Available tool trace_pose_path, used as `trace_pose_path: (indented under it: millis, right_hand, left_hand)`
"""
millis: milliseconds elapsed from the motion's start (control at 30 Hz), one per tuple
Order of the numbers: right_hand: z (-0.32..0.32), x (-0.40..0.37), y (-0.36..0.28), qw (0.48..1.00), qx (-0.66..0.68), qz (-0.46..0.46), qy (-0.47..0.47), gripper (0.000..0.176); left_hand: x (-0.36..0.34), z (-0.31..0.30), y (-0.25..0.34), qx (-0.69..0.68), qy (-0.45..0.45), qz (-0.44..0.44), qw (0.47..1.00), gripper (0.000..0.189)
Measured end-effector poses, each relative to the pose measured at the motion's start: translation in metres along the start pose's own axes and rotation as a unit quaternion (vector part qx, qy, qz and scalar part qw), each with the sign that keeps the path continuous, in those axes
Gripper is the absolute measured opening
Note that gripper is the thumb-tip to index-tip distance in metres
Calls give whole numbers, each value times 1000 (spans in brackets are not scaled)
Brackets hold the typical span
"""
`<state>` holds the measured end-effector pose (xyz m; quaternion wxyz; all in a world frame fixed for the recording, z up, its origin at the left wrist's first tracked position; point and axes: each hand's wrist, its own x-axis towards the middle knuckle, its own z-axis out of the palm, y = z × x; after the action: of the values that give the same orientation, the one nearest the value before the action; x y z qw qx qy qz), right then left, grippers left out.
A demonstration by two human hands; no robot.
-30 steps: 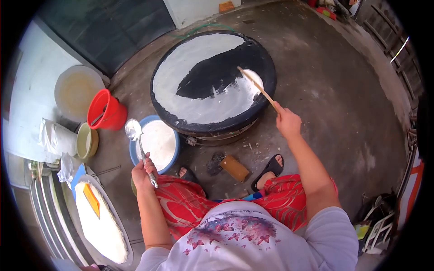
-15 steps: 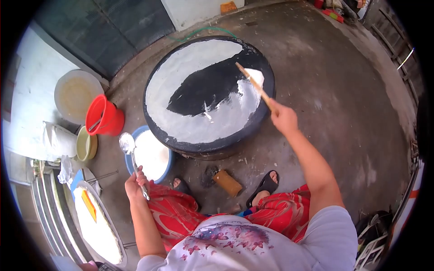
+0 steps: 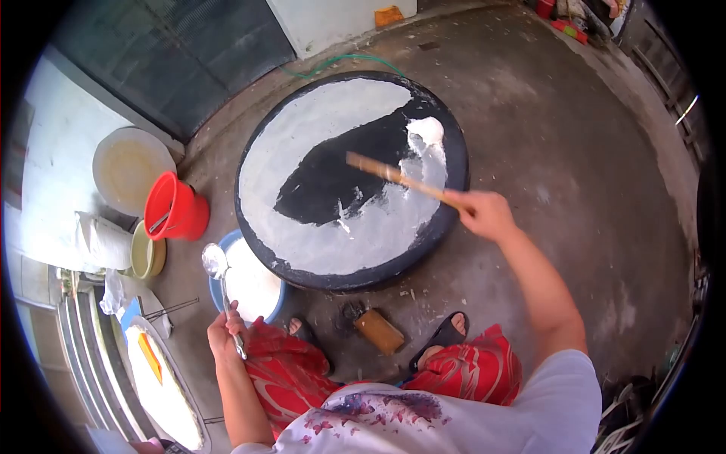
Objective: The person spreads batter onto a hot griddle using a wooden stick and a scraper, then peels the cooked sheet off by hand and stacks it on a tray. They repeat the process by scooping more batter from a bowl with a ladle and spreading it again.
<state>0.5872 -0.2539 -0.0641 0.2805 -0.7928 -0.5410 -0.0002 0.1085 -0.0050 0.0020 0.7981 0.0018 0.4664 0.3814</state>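
A large round black griddle [image 3: 446,147] stands on the concrete floor, mostly coated with thin white batter [image 3: 302,136] around a bare black patch in the middle. My right hand [image 3: 484,214] grips a wooden spreader stick [image 3: 393,175] whose far end lies over the bare patch. My left hand [image 3: 225,333] holds a metal ladle [image 3: 216,265] upright above the rim of a blue bowl of white batter [image 3: 249,284], beside my red-patterned knee.
A red bucket [image 3: 175,208], a pale lidded tub [image 3: 125,168] and a small yellowish bowl [image 3: 147,253] stand at the left. A tray of white sheets [image 3: 162,386] lies at lower left. A brown block [image 3: 378,331] and sandals lie by my feet. A green hose runs behind the griddle.
My right hand has swung the stick leftwards, from the griddle's right edge to across the middle. A lump of batter stays at the right edge. My left hand keeps the ladle still.
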Motion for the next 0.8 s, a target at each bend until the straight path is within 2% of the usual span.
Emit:
trace_pose_path:
  millis: [33,100,133,200,267,333,400,467,500,567,600,700,767,800]
  right_hand:
    - [-5,-1,15,1000,-1,-5,0,50]
    - [-16,-11,45,991,-117,58,-17,46]
    - [-14,-3,52,991,-117,60,-17,46]
    - [-9,37,65,976,-197,76,53,44]
    - [11,72,47,978,-162,108,76,44]
    - [17,75,42,977,-127,141,93,44]
    - [13,53,40,997,-47,1,61,47]
    - [-17,28,62,986,-167,23,-18,49]
    - [-20,26,79,986,-166,21,-18,49]
    - [-21,27,105,963,-230,130,49,54]
    - [-14,41,107,965,-229,120,44,52]
    - [30,116,82,963,-239,116,43,44]
    - [40,145,49,970,-181,160,-9,37]
    - [35,146,37,975,-130,182,8,34]
  left_hand:
    - [0,-1,0,8,-10,-3,1000,26]
    - [2,-2,2,20,-18,-6,1000,26]
    - [4,-2,1,21,-22,-3,1000,26]
    - [5,0,-2,21,-27,-1,999,27]
    - [7,4,-4,6,-11,-16,1000,27]
    - [8,2,-3,0,-10,-23,1000,28]
    - [9,0,-1,-9,-11,-30,999,28]
    - [5,1,-1,4,-19,-22,1000,28]
    - [5,1,0,2,-19,-20,1000,28]
    - [5,4,0,17,-19,-4,1000,29]
    - [6,6,-1,20,-20,-6,1000,29]
    - [8,10,-3,-1,-22,-17,1000,29]
    - [12,8,-3,-8,-23,-36,999,30]
    - [11,8,-4,-14,-22,-44,999,30]
